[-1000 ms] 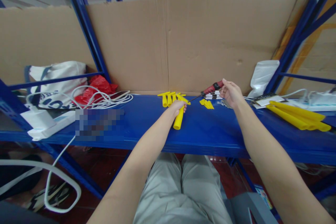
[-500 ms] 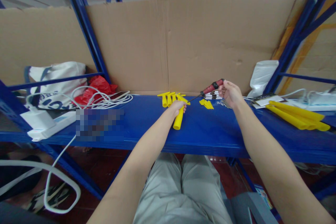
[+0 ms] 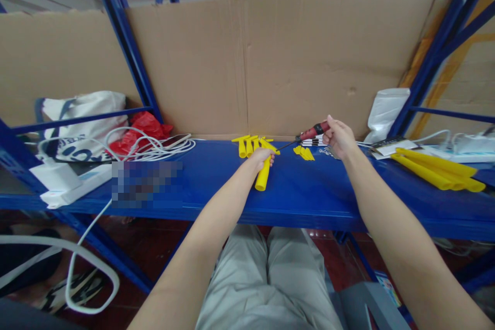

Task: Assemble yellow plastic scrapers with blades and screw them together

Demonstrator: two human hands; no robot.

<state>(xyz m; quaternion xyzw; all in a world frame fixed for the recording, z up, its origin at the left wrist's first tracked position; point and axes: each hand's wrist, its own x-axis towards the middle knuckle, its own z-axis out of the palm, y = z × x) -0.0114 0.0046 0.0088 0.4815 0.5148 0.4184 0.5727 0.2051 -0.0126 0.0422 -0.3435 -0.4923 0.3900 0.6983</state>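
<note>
Firstly, one yellow tube [image 3: 262, 180], held inside the left hand [image 3: 263, 157], its open end jutting from the near side of that hand over the desk [image 3: 216, 178]. Handling, by judgement: light, hollow, fairly stiff, smooth enough to twist in a loose grip; a hard squeeze at the open rim might dent it. Best hold: around the middle of the barrel, much as the left hand is closed on it.

Item, one red-handled screwdriver [image 3: 311, 131], its rear end pinched by the right hand [image 3: 341, 136], fingers closed on the butt. Thin dark shaft slants down to the left hand; whether the tip touches the tube cannot be told. Probably rigid, modest in weight; the handle is the place to grip, while the slim shaft would offer poor purchase.

Item, yellow T-shaped pieces [image 3: 242, 148], in a row just beyond the left hand.

Item, small yellow parts [image 3: 305, 153], lying between the hands.

Item, small silvery bits [image 3: 327, 151], just beside the right hand, too small to identify.

Item, longer yellow tubes [image 3: 436, 171], stacked well to the right of the right hand.

Item, white pouch [image 3: 388, 113], beyond the right hand and to its right.
</note>
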